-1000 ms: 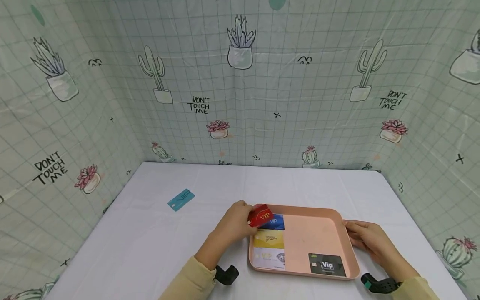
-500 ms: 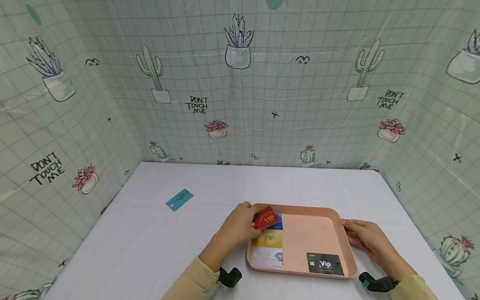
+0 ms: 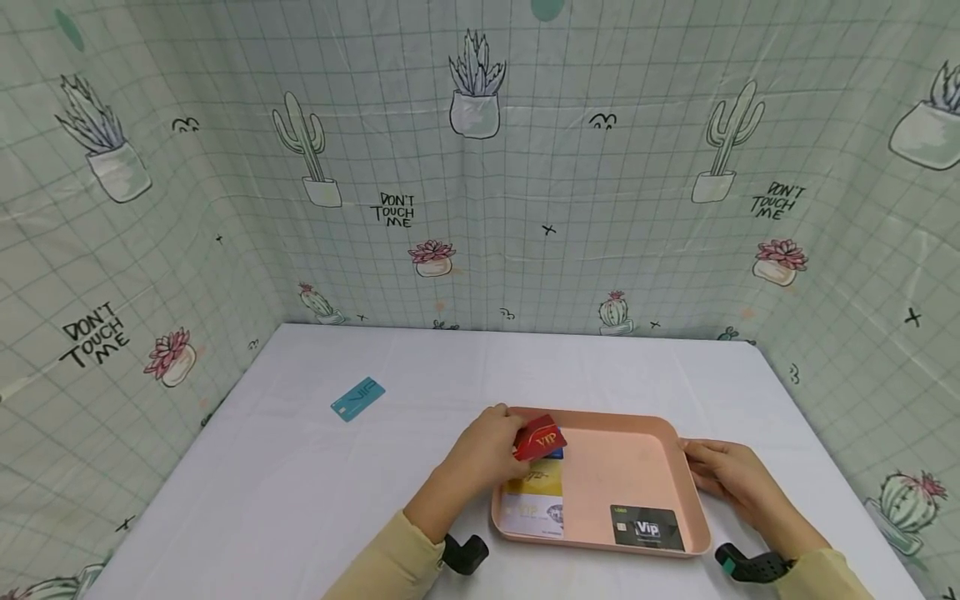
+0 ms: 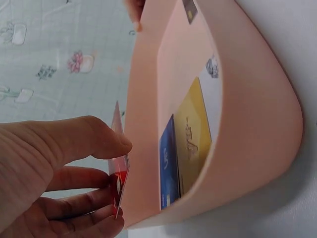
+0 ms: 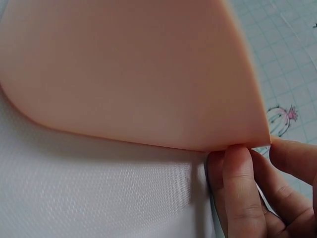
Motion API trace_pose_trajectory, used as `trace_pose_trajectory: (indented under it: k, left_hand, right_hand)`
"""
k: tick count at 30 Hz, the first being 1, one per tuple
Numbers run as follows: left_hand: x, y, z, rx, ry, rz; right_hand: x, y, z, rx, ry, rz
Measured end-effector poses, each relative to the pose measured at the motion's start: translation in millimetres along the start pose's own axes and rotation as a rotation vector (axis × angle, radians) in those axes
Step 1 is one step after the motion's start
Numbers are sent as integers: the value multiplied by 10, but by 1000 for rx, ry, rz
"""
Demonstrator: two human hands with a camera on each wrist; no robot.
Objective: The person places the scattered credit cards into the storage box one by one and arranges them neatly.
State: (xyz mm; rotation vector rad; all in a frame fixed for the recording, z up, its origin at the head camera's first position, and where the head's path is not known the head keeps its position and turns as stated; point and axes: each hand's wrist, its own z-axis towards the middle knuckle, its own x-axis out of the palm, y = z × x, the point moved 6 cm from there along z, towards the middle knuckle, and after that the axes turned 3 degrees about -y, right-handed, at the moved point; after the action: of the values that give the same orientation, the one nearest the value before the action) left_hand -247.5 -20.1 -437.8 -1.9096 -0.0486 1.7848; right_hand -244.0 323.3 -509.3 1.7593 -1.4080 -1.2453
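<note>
My left hand (image 3: 483, 450) pinches a red VIP card (image 3: 542, 437) between thumb and fingers, tilted over the left end of a pink tray (image 3: 615, 450). In the left wrist view the red card (image 4: 119, 168) stands edge-on beside the tray wall. Inside the tray, a blue card (image 3: 556, 455), a yellow card (image 3: 545, 478) and a white card (image 3: 532, 515) form a column along the left side; the red card partly covers the blue one. A black Vip card (image 3: 647, 527) lies at the front right. My right hand (image 3: 738, 483) holds the tray's right edge, fingertips at rim and base.
A teal VIP card (image 3: 357, 399) lies on the white table (image 3: 247, 467), left of the tray and farther back. Behind the table hangs a grid-patterned cloth (image 3: 540, 183) printed with cacti, and it also runs along both sides.
My left hand has moved slightly right with the red card, which now covers more of the blue card. My right hand stays at the tray's edge.
</note>
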Motion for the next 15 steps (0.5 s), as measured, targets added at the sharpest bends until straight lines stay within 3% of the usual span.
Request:
trace_pose_trajectory:
  k: [15]
  left_hand:
    - [68,-211,17,54,7,-42]
  right_hand:
    - [5,-7,-2,4,-6,6]
